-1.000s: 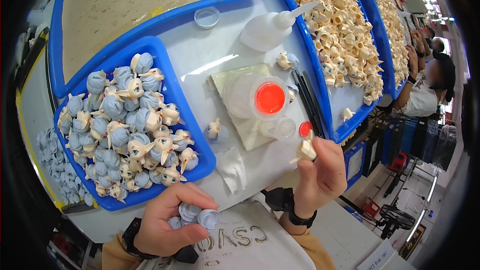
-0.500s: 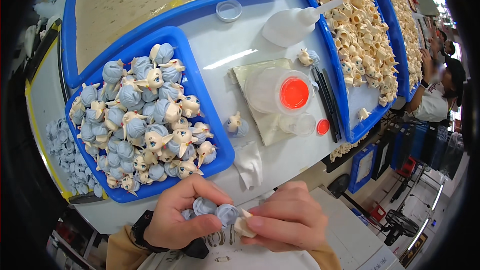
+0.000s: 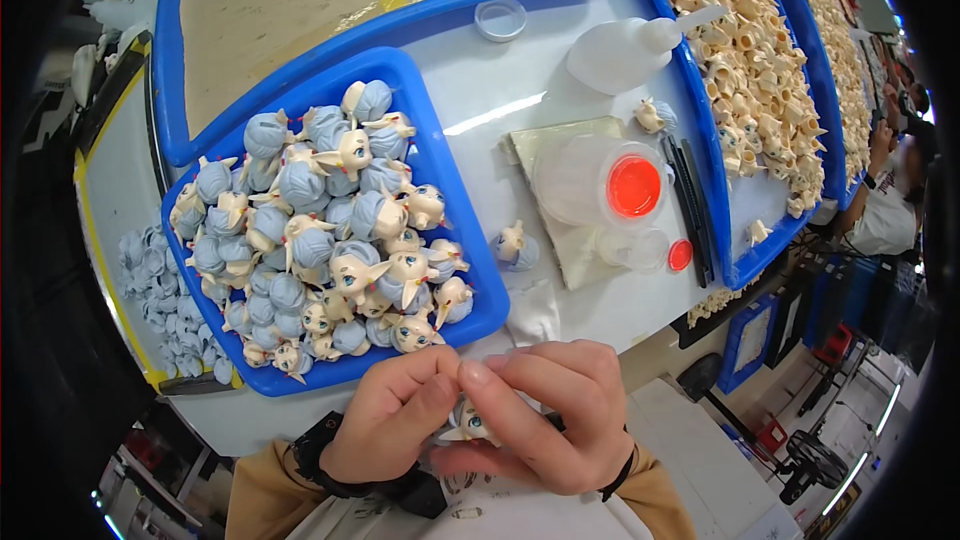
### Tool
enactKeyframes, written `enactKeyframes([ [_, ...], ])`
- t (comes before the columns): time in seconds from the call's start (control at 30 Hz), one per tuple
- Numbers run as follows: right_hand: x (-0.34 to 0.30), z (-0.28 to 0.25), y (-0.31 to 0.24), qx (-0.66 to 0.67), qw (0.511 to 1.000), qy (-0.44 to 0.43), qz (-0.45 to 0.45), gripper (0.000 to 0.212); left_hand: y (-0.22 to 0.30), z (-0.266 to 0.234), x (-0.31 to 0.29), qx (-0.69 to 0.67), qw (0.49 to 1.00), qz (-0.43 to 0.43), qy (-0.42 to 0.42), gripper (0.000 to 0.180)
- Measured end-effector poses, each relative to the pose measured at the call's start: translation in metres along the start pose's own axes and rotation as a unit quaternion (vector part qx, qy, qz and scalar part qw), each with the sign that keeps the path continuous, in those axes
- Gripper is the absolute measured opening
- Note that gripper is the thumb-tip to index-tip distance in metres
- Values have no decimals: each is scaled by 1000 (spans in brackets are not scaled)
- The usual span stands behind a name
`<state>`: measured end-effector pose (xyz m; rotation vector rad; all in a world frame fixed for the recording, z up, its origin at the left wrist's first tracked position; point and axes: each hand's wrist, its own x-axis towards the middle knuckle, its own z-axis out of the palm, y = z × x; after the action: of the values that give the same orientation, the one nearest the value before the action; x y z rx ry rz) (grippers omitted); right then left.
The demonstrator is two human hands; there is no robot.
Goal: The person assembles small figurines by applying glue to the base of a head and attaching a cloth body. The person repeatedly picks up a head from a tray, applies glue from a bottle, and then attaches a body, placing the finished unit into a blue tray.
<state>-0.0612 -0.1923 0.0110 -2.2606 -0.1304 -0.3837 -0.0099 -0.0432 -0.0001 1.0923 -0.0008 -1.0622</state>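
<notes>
My left hand (image 3: 390,420) and my right hand (image 3: 560,420) meet in front of my body, with fingertips pressed together around a small doll head (image 3: 470,424). Part of its painted face, with a blue eye and a pale pointed ear, shows between my fingers; most of it is hidden. A bit of blue-grey hair shows beside the face. Just beyond my left hand stands a blue tray (image 3: 490,312) heaped with doll heads (image 3: 300,185) with blue-grey hair. A white cloth (image 3: 535,315) lies on the table beyond my right hand.
Loose blue-grey hair pieces (image 3: 165,290) lie left of the tray. Clear containers, one holding something red (image 3: 633,186), stand on a pad. A white squeeze bottle (image 3: 620,55), dark slender tools (image 3: 688,208) and trays of cream head parts (image 3: 745,50) are to the right. A person (image 3: 885,205) sits far right.
My hands have come together; the head part from my right hand is now between both, its face showing. The hair pieces in my left hand are now mostly hidden. The view has shifted slightly.
</notes>
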Motion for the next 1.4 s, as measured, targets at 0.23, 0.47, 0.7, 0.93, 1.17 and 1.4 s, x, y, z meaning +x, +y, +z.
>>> enactKeyframes([
  [0.23, 0, -1, -4, -43, 998, -20, 31, 34, 16, 4, -5, 53, 989, -141, -3, 56],
  [0.47, 3, -7, 4, 22, 997, -52, 43, 32, 12, 3, -6, 43, 995, -81, -43, 29],
  [0.7, 4, -14, 0, 44, 998, -33, 19, 35, 13, -2, -7, 96, 991, 17, -90, 11],
  [0.93, 49, -1, -1, 13, 999, -40, -34, 45, -2, 3, -22, -44, 986, 80, -138, 37],
  [1.17, 90, 42, -4, -196, 977, -76, -28, 41, 16, 1, -27, -167, 948, 268, -27, 23],
  [1.4, 46, -24, 4, -121, 993, 17, 1, 34, 15, 15, -19, -103, 967, 223, 62, 30],
])
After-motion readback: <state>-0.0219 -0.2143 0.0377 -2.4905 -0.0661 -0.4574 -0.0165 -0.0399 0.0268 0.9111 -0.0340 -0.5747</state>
